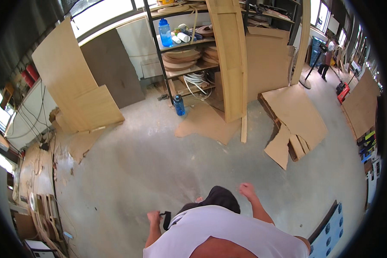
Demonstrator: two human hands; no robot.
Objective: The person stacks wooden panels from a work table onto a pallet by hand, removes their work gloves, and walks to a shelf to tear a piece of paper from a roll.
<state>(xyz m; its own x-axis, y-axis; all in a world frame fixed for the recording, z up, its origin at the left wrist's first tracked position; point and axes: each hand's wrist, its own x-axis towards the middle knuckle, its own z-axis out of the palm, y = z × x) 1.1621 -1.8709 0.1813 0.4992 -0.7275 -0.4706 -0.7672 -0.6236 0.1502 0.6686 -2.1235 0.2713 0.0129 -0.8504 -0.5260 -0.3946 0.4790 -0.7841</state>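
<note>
My left hand hangs low by my side, its fingers curled. A small black angled thing juts out from it toward my body, and its kind is too small to make out. Out to the right, my right hand is held over the grey floor with its fingers folded in. Nothing shows in it, and it touches nothing. Ahead of me, a tall wooden panel leans on a metal shelf rack.
Cardboard sheets lie at the right front, another below the rack. A blue bottle stands on the floor. Large boards lean at the left wall. Cables run along the left. Far right, a person is visible.
</note>
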